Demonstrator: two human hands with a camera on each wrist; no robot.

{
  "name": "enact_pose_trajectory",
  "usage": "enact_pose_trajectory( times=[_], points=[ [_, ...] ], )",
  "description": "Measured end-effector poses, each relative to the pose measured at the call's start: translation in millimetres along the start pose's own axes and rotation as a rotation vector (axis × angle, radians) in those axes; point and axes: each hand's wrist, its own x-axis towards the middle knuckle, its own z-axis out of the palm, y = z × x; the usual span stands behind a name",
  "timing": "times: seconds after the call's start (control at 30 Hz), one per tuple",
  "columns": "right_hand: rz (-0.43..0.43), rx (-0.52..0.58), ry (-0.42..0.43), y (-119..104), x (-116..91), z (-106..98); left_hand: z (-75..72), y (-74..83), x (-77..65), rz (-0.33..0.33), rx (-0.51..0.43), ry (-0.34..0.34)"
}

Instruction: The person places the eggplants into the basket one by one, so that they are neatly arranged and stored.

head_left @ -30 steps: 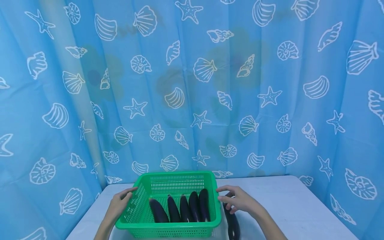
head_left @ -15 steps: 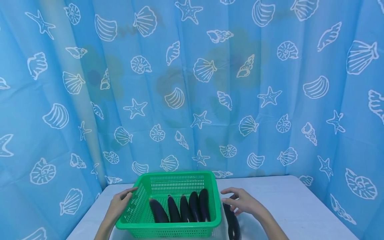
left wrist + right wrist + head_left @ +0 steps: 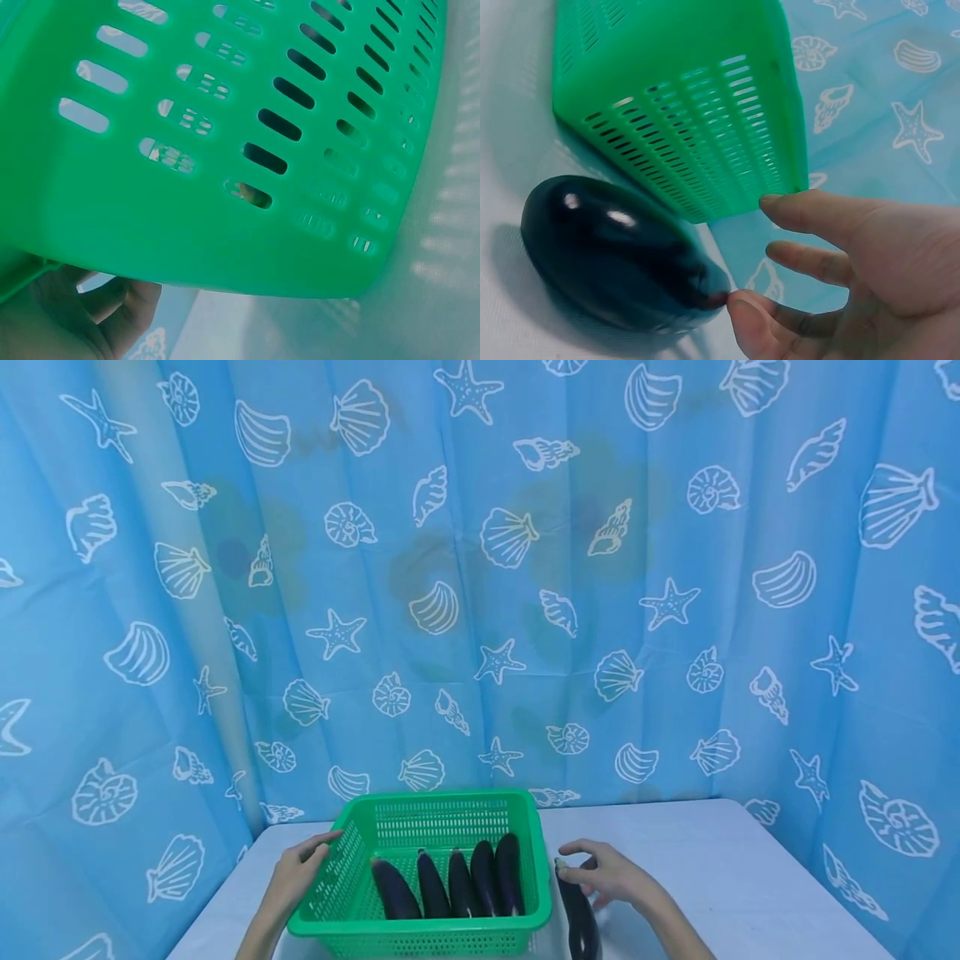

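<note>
A green plastic basket (image 3: 420, 925) with slotted walls stands on the table, several dark purple eggplants (image 3: 459, 885) lying side by side in it. My left hand (image 3: 294, 872) is at the basket's left side, fingertips right at the rim; in the left wrist view the rim hides part of that hand (image 3: 97, 315). Outside the basket's right wall, a single eggplant (image 3: 577, 914) lies on the table, its stem end pointing away from me. My right hand (image 3: 609, 872) is over that end with fingers spread; in the right wrist view one fingertip (image 3: 750, 322) meets the stem tip.
White cloth covers the table (image 3: 697, 868). Behind it and along both sides hangs a blue curtain (image 3: 480, 610) printed with white shells and starfish.
My right hand has left the basket's right rim and moved slightly right and down to the stem end of the loose eggplant. My left hand and the basket stay in place.
</note>
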Motion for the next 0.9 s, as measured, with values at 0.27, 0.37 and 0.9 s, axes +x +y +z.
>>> enact_pose_trajectory(
  times=[0.27,0.37,0.9],
  points=[
    [0.018,-0.002,-0.017,11.7,3.0,4.7,0.4,0.1,-0.5,-0.002,-0.01,0.01],
    [0.035,-0.012,-0.019,14.5,4.4,5.9,0.5,0.5,-0.4,-0.007,-0.013,0.018],
    [0.048,-0.022,-0.07,17.2,2.2,9.3,-0.1,-0.8,1.2,0.006,-0.001,0.018]
  ],
)
